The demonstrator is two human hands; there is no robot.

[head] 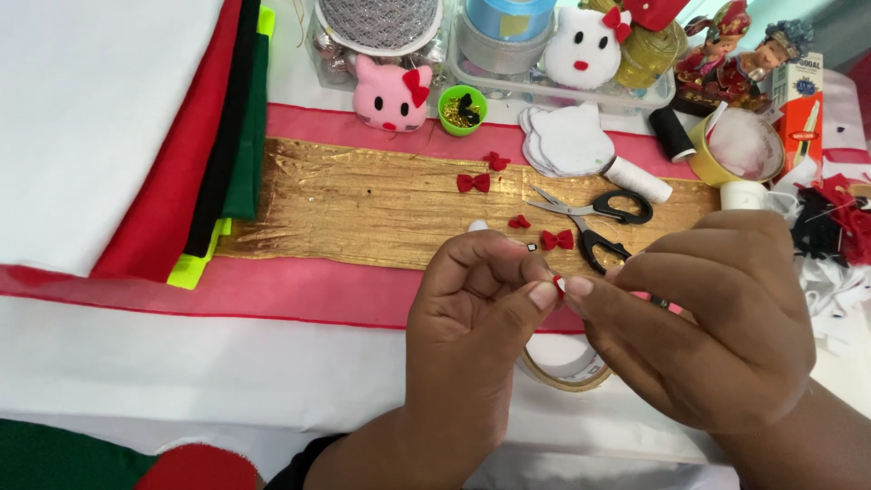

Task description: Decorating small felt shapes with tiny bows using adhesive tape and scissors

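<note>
Head view: looked down at a craft table with two hands close together near the middle.
Left hand: the left hand [472, 318] was curled, and its thumb and first finger pressed together on a tiny red piece [559, 287].
Right hand: the right hand [717, 318] met the left one, and its fingertips pinched the same tiny red piece from the other side.
Tiny red piece: it sat right between the fingertips of both hands, above the pink cloth; most of it was hidden, so I could not tell its shape.
Tape roll: a tape roll [567, 367] lay on the table under the hands, partly hidden.
Scissors: black-handled scissors [599, 218] lay on the gold cloth [363, 204], just behind the hands.
Red bows: small red bows [473, 182] lay on the gold cloth, some near the scissors.
Cat faces: a pink cat face [390, 93] and a white cat face [582, 45] stood at the back.
Felt sheets: a pile of felt sheets [181, 136] in white, red, black, green and yellow lay on the left.
Thread: a white thread spool [638, 179] lay near the scissors.
</note>
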